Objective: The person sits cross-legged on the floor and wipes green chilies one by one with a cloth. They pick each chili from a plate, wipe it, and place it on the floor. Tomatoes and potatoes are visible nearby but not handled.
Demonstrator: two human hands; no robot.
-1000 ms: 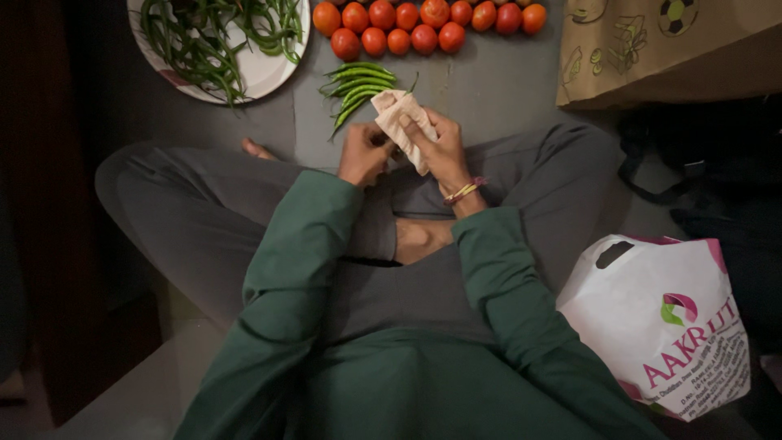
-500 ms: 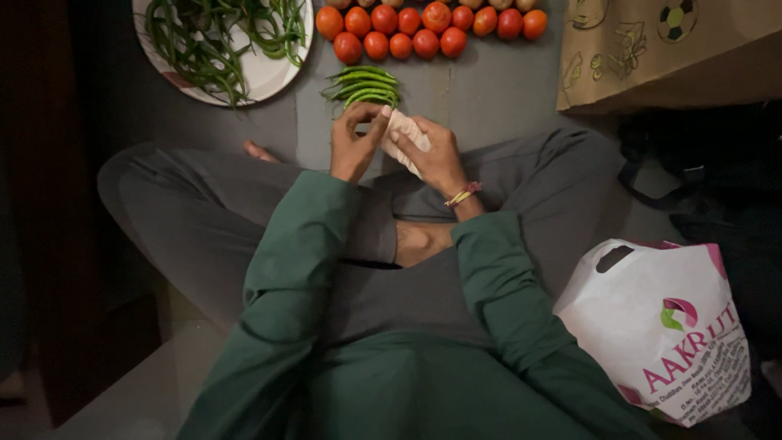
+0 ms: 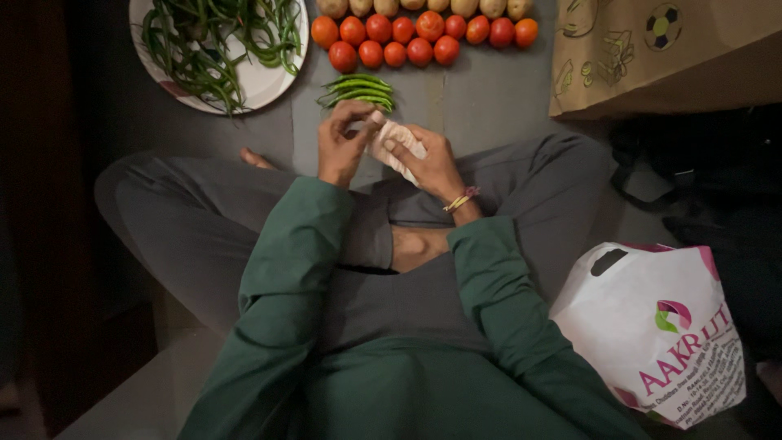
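Dim light over a grey floor (image 3: 489,98) — the left side falls into near-black shadow. A brown cardboard box (image 3: 676,57) with printed drawings stands at the upper right, dark bags (image 3: 700,171) heaped just below it.

The small folded beige paper packet (image 3: 397,149) now lies lower and flatter than 1 second ago, more covered by the right hand (image 3: 429,165). The left hand (image 3: 342,145) has risen from beneath it, its grip now pinching the packet's upper left corner.
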